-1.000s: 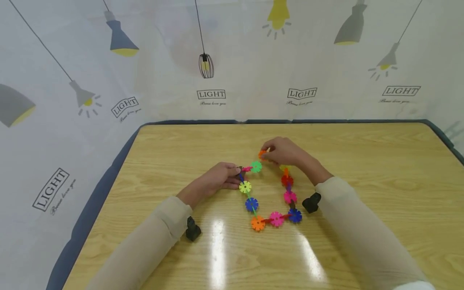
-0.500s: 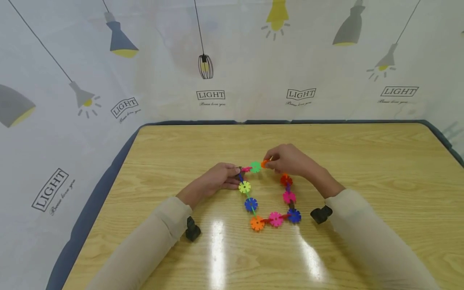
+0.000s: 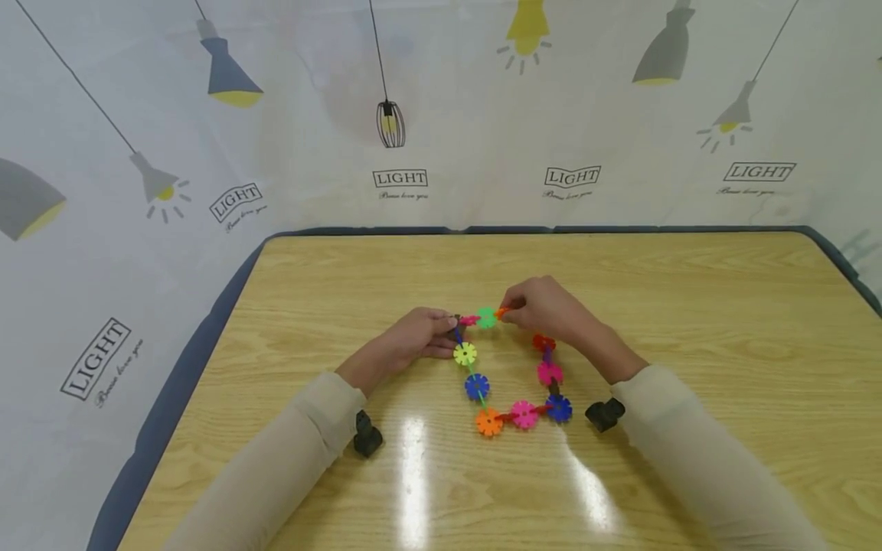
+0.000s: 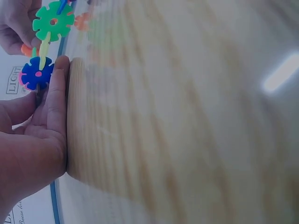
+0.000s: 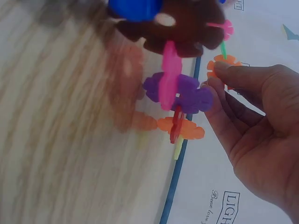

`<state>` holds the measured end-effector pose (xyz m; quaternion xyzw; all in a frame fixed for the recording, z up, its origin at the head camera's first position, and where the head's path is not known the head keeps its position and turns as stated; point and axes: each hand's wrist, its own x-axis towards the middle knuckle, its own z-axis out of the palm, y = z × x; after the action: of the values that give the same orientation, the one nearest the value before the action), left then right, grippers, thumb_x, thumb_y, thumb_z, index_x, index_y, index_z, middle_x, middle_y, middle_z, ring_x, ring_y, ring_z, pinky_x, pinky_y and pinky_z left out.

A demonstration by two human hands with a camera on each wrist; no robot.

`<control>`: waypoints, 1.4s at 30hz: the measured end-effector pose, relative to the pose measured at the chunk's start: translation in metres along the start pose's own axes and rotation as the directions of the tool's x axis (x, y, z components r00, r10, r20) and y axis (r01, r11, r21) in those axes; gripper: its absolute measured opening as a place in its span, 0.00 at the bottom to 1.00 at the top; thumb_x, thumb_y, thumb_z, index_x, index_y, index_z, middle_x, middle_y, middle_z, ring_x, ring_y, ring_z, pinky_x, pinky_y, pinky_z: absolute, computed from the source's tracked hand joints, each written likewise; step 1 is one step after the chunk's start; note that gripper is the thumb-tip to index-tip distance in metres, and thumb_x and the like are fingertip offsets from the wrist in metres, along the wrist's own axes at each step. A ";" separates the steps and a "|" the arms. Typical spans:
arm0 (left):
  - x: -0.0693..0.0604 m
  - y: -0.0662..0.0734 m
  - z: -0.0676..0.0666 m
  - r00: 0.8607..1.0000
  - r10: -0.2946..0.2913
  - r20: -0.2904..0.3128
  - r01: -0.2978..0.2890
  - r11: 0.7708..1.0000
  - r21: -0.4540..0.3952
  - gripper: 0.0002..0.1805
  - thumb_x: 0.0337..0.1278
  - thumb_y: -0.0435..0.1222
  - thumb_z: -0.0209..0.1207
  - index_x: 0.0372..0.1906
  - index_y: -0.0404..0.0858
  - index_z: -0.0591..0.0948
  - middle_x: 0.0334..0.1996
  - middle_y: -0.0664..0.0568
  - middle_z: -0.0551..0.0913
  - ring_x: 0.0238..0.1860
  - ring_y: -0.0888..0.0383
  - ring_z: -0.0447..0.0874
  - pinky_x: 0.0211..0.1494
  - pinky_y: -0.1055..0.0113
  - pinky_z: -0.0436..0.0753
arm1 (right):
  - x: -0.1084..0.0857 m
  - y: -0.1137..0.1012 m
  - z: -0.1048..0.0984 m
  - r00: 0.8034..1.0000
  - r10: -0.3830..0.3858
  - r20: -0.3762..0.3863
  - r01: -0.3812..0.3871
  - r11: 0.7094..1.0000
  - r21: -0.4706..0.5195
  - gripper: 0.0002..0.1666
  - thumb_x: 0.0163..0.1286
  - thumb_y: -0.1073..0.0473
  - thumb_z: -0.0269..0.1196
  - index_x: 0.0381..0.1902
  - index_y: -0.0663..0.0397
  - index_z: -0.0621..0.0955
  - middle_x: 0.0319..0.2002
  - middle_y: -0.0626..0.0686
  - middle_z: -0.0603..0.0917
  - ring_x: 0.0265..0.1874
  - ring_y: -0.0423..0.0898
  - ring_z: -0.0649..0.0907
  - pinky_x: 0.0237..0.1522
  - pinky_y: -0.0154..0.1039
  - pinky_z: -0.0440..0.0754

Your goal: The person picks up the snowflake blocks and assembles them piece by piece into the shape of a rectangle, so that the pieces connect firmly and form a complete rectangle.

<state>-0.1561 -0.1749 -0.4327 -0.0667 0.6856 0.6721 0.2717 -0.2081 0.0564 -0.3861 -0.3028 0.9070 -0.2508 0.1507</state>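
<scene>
A chain of notched plastic snowflake discs point(image 3: 524, 414) in several colours lies on the table, bent into an open square. At its far left corner my left hand point(image 3: 416, 335) pinches a brown disc point(image 3: 456, 327) between thumb and fingers, its outer edge against the tabletop. My right hand point(image 3: 547, 306) pinches an orange disc point(image 3: 502, 314) at the far side. That orange disc touches the green disc point(image 3: 486, 317), edge to notch; in the right wrist view thumb and forefinger hold the orange disc point(image 5: 223, 66). My right hand hides the chain's yellow end in the head view.
The wooden table point(image 3: 331, 283) carries the chain near its middle. A white cloth point(image 3: 468, 199) printed with lamps stands behind the table's far edge. Small black cameras point(image 3: 605, 414) sit at both sleeves.
My right hand has come down and slightly nearer with the orange disc, which has gone from apart to touching the green disc. The left hand has stayed in place.
</scene>
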 end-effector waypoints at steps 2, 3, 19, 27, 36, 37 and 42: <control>0.000 0.000 0.000 1.000 0.002 -0.004 -0.002 1.000 0.009 0.18 0.76 0.35 0.45 0.57 0.26 0.75 0.52 0.36 0.82 0.39 0.57 0.85 0.49 0.63 0.84 | 0.000 -0.001 0.003 1.000 -0.008 -0.022 0.007 1.000 -0.015 0.07 0.68 0.60 0.64 0.36 0.55 0.87 0.33 0.51 0.88 0.24 0.42 0.78 0.31 0.37 0.77; -0.001 0.000 0.000 1.000 0.002 -0.006 -0.002 1.000 0.013 0.18 0.76 0.35 0.45 0.57 0.26 0.76 0.52 0.36 0.82 0.39 0.57 0.85 0.49 0.63 0.84 | 0.000 -0.002 0.004 0.999 -0.011 -0.031 0.010 1.000 -0.020 0.07 0.68 0.60 0.64 0.36 0.55 0.87 0.32 0.51 0.88 0.24 0.42 0.78 0.31 0.38 0.77; 0.002 -0.003 -0.001 0.999 -0.003 -0.054 0.005 0.999 0.035 0.17 0.75 0.35 0.46 0.55 0.28 0.78 0.48 0.39 0.84 0.37 0.58 0.85 0.46 0.65 0.85 | 0.004 -0.007 0.009 0.999 -0.036 -0.036 0.032 0.994 -0.107 0.06 0.67 0.62 0.64 0.34 0.56 0.87 0.32 0.51 0.87 0.27 0.43 0.80 0.34 0.40 0.79; 0.000 -0.002 0.001 0.999 -0.002 -0.041 0.003 1.000 0.028 0.18 0.75 0.35 0.46 0.57 0.26 0.76 0.48 0.37 0.84 0.36 0.58 0.85 0.47 0.65 0.85 | 0.002 0.001 -0.002 1.000 0.012 -0.022 -0.013 0.998 -0.054 0.09 0.66 0.61 0.64 0.42 0.56 0.86 0.39 0.53 0.87 0.36 0.47 0.82 0.41 0.44 0.81; 0.000 0.000 0.000 0.999 -0.003 -0.034 0.004 0.999 0.037 0.18 0.76 0.36 0.46 0.57 0.27 0.76 0.45 0.41 0.83 0.37 0.60 0.84 0.47 0.65 0.84 | -0.002 0.034 -0.022 0.990 0.141 -0.026 -0.139 0.987 0.081 0.16 0.70 0.57 0.60 0.49 0.60 0.83 0.37 0.56 0.85 0.27 0.47 0.82 0.33 0.39 0.82; 0.000 0.000 0.000 1.000 -0.001 -0.032 0.002 0.999 0.038 0.18 0.76 0.36 0.46 0.57 0.27 0.76 0.44 0.42 0.83 0.37 0.60 0.84 0.47 0.65 0.84 | -0.002 0.037 -0.023 0.989 0.149 -0.020 -0.147 0.986 0.082 0.16 0.71 0.56 0.59 0.50 0.60 0.83 0.35 0.56 0.85 0.26 0.47 0.82 0.32 0.39 0.81; 0.000 0.000 0.001 0.999 -0.010 -0.031 0.011 0.999 0.038 0.18 0.76 0.36 0.46 0.56 0.27 0.76 0.41 0.45 0.82 0.36 0.60 0.83 0.47 0.65 0.85 | -0.007 0.052 -0.021 0.988 0.154 -0.016 -0.153 0.988 0.033 0.18 0.73 0.53 0.57 0.50 0.60 0.83 0.22 0.53 0.81 0.21 0.45 0.77 0.34 0.41 0.75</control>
<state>-0.1560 -0.1744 -0.4327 -0.0753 0.7019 0.6564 0.2659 -0.2362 0.1049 -0.3964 -0.2274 0.9249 -0.2556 0.1659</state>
